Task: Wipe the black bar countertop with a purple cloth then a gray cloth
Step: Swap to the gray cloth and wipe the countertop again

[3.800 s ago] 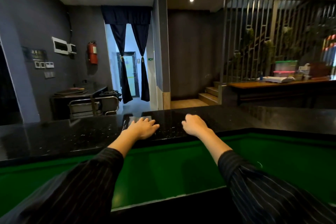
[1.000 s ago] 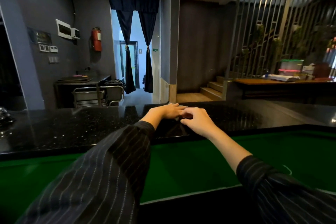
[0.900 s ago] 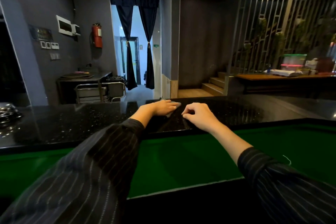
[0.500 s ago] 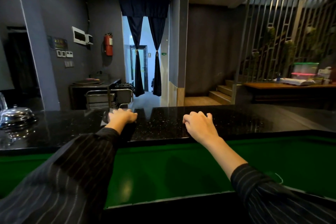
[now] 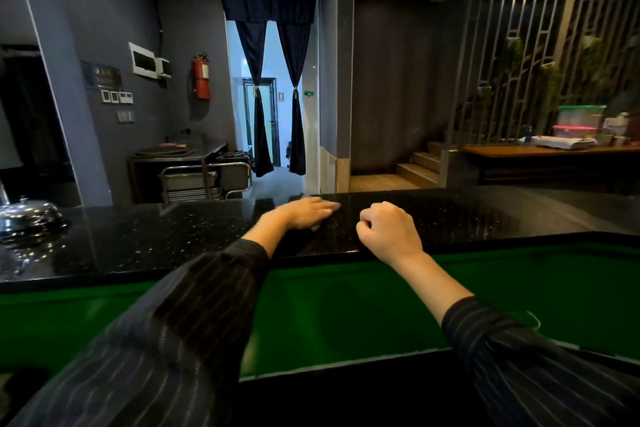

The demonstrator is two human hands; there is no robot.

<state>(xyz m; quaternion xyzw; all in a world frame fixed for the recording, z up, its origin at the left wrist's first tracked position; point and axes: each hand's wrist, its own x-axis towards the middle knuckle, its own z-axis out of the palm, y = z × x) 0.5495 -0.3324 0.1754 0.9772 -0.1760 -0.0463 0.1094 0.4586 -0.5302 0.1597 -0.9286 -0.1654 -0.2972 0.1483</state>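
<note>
Nearest the camera, two dark pinstriped sleeves reach forward over a green lower ledge that runs below the black speckled surface. The left hand lies palm down on that surface with its fingers straight and together, pressing flat on the cloth. The cloth looks pale grey in this light and is almost wholly covered; only a corner shows past the fingertips and a sliver under the heel of the hand. Just beside it, apart from the cloth, the right hand rests near the front edge of the surface, fingers curled into a fist with nothing in it. Far to the left on the surface stands a shiny metal dome. Beyond are a steel cart, a red fire extinguisher on the grey wall, dark tied curtains framing a bright doorway, wooden steps and a slatted screen.
</note>
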